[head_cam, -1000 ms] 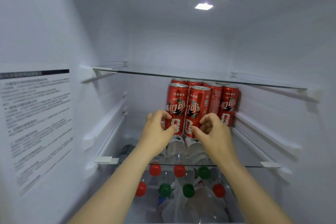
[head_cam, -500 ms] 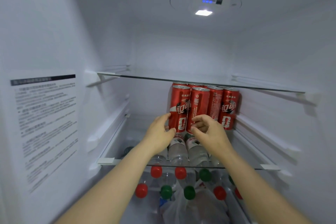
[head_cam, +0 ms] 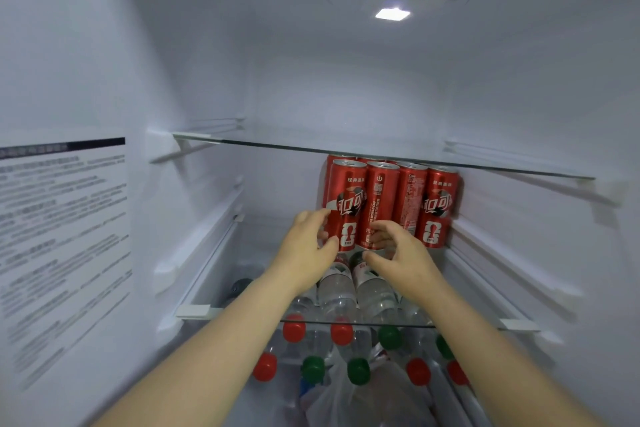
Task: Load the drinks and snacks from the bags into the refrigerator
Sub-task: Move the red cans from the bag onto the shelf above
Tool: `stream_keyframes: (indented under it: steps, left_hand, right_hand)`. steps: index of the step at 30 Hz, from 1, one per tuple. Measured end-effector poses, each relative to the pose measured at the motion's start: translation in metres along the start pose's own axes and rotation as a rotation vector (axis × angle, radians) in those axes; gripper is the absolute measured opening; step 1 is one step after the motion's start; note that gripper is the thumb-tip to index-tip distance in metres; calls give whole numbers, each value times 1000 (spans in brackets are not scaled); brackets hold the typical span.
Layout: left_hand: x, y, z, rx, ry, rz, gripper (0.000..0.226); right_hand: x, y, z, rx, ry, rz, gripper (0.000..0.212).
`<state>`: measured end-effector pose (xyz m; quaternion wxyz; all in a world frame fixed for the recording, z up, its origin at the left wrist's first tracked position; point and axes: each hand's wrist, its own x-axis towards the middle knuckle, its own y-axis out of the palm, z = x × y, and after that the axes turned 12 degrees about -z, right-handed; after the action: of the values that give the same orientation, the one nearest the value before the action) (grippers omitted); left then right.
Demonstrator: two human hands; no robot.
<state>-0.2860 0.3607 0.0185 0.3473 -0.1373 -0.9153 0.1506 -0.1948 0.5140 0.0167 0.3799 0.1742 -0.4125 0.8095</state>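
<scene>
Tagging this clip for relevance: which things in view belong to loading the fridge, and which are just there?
Part of the job: red cans; left hand on the front left can; right hand at the next one; water bottles below; plastic bag low in view.
Just there: printed label on the left wall; ceiling light; top shelf.

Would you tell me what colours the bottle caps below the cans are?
The bottle caps are red and green; head view.
</scene>
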Motion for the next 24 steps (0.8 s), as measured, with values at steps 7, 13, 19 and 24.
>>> stream_keyframes:
  steps: [7, 13, 19, 24]
  left_hand:
    - [-5, 3, -3, 36, 70, 114, 54]
    - [-3, 5, 0, 123, 102, 190, 56]
    - [1, 8, 4, 179, 98, 211, 57]
    - [3, 8, 6, 188, 70, 223, 59]
  right_hand:
    - [0, 0, -3, -70, -3, 10, 67]
    - [-2, 0, 0, -82, -9, 31, 68]
    - [-4, -2, 2, -87, -4, 54, 69]
    - [-5, -2, 5, -98, -17, 62, 67]
